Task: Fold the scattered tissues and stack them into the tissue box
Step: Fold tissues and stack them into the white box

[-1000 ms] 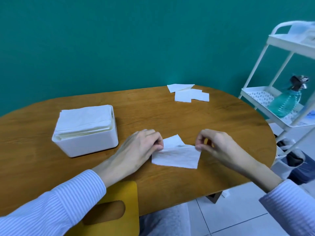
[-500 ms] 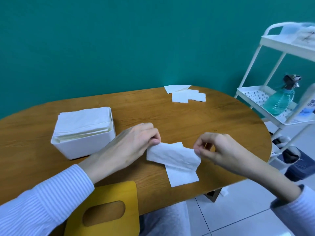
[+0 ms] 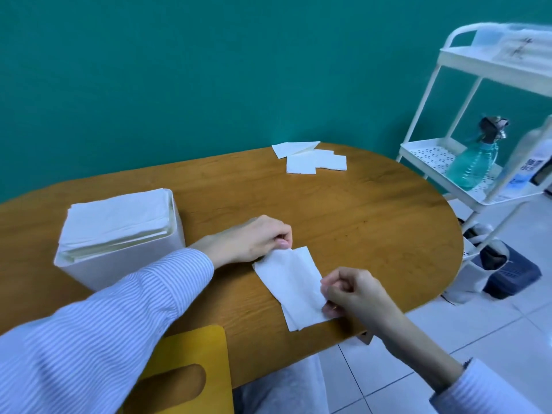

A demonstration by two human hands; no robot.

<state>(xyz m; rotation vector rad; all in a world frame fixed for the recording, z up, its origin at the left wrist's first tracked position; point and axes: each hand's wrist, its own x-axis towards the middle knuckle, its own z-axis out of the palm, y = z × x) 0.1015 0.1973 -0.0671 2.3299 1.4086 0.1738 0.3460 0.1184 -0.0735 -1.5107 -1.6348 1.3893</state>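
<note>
A white tissue (image 3: 291,282) lies folded on the wooden table (image 3: 373,222) near its front edge. My left hand (image 3: 254,240) pinches the tissue's far left corner. My right hand (image 3: 352,294) pinches its near right edge with curled fingers. The white tissue box (image 3: 119,264) stands to the left, filled with a stack of folded tissues (image 3: 119,216). Three loose tissues (image 3: 310,158) lie overlapping at the table's far edge.
A yellow box lid with an oval slot (image 3: 179,377) sits at the front edge by my lap. A white trolley (image 3: 448,150) with a teal spray bottle (image 3: 475,162) stands to the right of the table. A green wall is behind.
The tissue was turned and folded over, so it now runs lengthwise toward me. My right hand moved down to its near edge; my left hand stayed at the far corner.
</note>
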